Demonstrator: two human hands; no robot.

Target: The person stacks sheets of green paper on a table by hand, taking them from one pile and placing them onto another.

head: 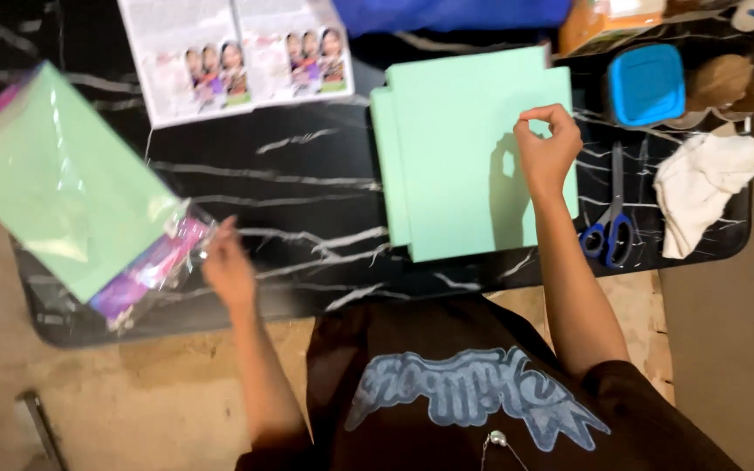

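Lying flat on the black table (307,174) is a small stack of mint green paper sheets (464,166), close to the person's body. The bottom edge of the stack sits near the table's front edge. The right hand (547,148) rests on top of the sheets, by their right side, with thumb and finger pinched together. I cannot tell if anything is between them.

The left hand (227,266) is well apart from the right one, over by the table's left front edge. Its fingers grip the end of a clear plastic bag (71,187) full of green and pink paper. The bag is tilted and sticks out past the table's left side.

Between the two hands the black top is bare, so there is room to slide things.

Just right of the sheets lie blue-handled scissors (611,228), then a white cloth (704,187) near the right edge. A blue box (646,85) sits behind the scissors. An open booklet (237,57) with photos lies at the far edge.
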